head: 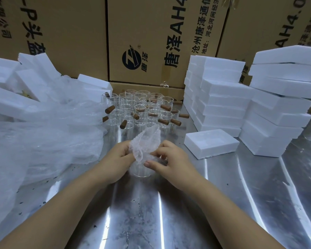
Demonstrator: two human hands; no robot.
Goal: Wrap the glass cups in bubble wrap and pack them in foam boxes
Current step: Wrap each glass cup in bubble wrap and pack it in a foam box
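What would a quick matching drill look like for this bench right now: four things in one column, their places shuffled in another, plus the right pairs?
Things
1. glass cups
2. lone foam box
3. bubble wrap
4. foam box stacks

Places
A. pinched between the left hand and right hand
B. piled high at the far right
C. clustered mid-table, behind both hands
D. lying by itself on the table, just right of the right hand

Pairs: 1-C, 2-D, 3-A, 4-B

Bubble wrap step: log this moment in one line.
wrapping; left hand, right hand pinch bubble wrap over glass cup; foam box not yet packed
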